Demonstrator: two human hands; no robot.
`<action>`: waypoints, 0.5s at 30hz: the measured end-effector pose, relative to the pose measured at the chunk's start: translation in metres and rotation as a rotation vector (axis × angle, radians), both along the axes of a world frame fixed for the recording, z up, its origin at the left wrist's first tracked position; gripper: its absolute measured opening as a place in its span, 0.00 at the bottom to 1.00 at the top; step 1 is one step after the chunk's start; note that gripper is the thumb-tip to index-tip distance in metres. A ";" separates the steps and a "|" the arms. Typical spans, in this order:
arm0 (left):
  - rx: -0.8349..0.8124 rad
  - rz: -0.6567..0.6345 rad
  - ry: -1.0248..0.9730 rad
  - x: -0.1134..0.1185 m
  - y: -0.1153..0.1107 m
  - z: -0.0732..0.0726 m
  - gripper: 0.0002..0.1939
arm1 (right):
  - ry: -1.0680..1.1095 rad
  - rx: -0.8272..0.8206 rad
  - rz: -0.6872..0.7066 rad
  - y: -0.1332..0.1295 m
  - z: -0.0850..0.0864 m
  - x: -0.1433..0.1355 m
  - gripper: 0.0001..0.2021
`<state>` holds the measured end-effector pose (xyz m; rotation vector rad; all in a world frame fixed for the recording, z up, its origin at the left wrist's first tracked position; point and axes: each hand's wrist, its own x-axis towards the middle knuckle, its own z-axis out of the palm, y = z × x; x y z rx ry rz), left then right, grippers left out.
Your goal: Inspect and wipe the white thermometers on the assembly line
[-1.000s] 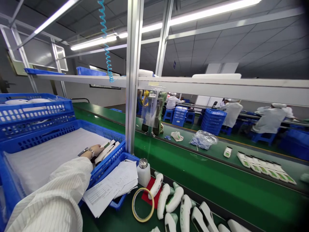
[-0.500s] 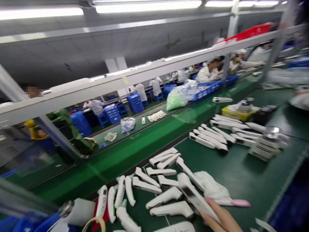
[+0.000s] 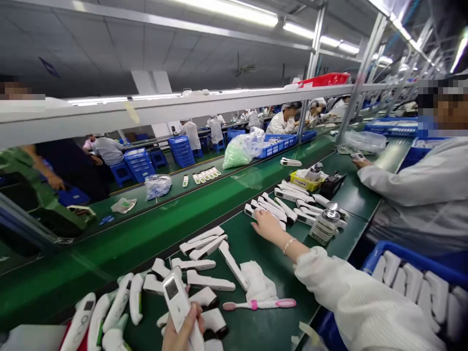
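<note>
My left hand (image 3: 188, 324) is closed around a white handheld thermometer (image 3: 178, 297) with a small grey display, held up at the bottom of the view. Around it lie more white thermometers (image 3: 210, 281), some on their sides. My right hand (image 3: 268, 225) is stretched out to a row of similar thermometers (image 3: 288, 212) farther along the bench. Its fingers are closed over the near end of one of them, partly hiding it. Between my hands lie a crumpled white cloth (image 3: 259, 282) and a pink and white toothbrush (image 3: 239, 305).
A pump bottle (image 3: 324, 226) stands right of my right hand, with a yellow tray (image 3: 305, 181) behind it. A green conveyor belt (image 3: 153, 226) runs along the far side. A blue crate (image 3: 376, 248) of white parts is at right, near a co-worker's sleeve (image 3: 395, 178).
The view has turned right and levelled. The held thermometer now appears farther left, its display facing me. My right arm has come into view, reaching to the farther row.
</note>
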<state>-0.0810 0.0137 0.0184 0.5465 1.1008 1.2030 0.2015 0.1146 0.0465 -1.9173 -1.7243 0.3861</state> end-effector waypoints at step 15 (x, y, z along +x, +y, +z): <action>-0.110 0.029 -0.444 0.095 -0.014 0.009 0.19 | 0.829 -0.086 0.313 -0.156 -0.057 -0.059 0.25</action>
